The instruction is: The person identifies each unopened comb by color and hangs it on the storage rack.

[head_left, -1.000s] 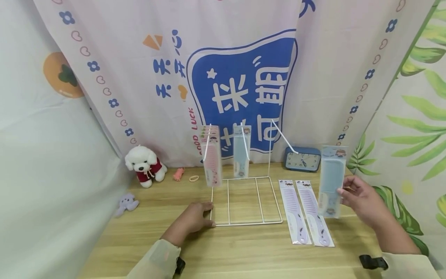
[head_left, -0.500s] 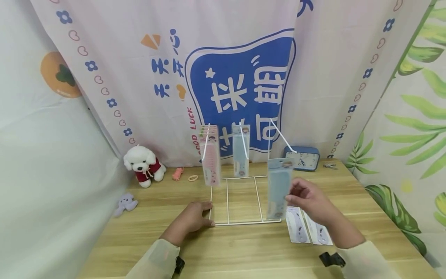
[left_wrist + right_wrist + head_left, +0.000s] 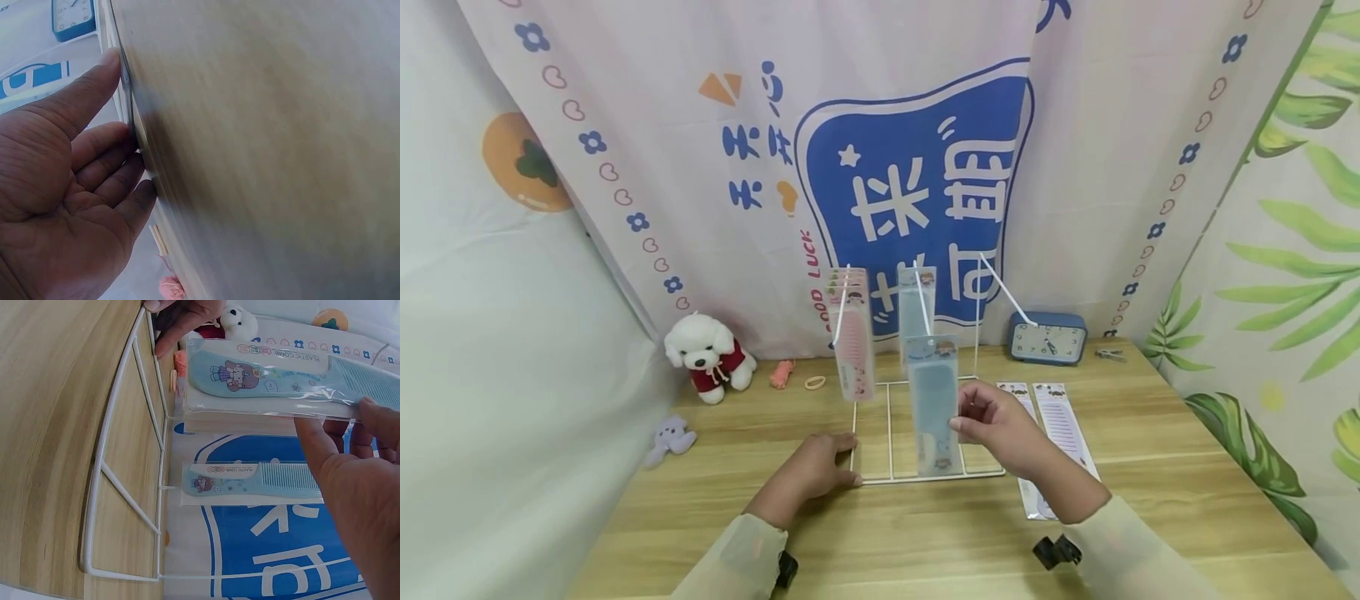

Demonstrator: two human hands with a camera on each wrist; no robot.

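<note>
Fingers of right hand (image 3: 1000, 427) pinch blue comb pack (image 3: 933, 406) upright at frame centre, hole near middle hook; left hand (image 3: 820, 467), fingers relaxed, steadies wire rack (image 3: 925, 478) on surface (image 3: 880, 533).

hung pink combs (image 3: 854, 342) crowd left hook, right hook (image 3: 1009, 297) bare and reachable

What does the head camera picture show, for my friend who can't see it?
The right hand holds a packaged blue comb upright before a white wire rack on a wooden table, while the left hand rests on the rack's base corner.
</note>
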